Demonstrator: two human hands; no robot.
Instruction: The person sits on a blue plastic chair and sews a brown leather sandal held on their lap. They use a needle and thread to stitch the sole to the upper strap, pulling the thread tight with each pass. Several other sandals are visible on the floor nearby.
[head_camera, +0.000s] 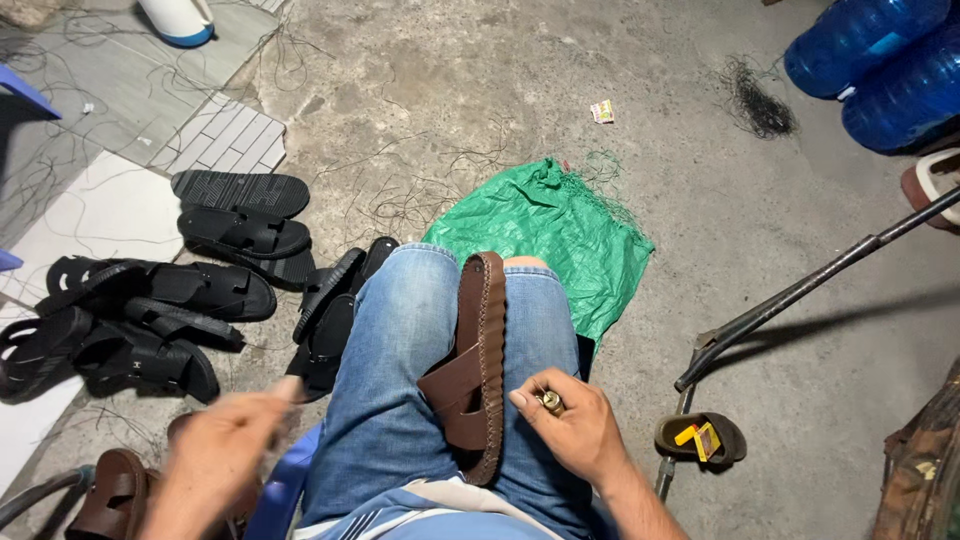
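Lengthwise on lap, brown sandal (478, 365) on edge, toe away; right hand (570, 425) pinches small metal object (550, 402); left hand (215, 460) blurred, grip unclear.

Even, fairly bright light falls on a grey concrete floor (440, 90), with no harsh glare. A long dark metal rod (800, 290) casts a soft shadow that stretches rightward, so light seems to come from the left. The left hand (215, 455) is smeared with motion blur, its fingers indistinct. The right hand (570, 425) and the brown stitched leather sandal (480, 365) look sharp. Straight lines bend slightly near the frame edges.
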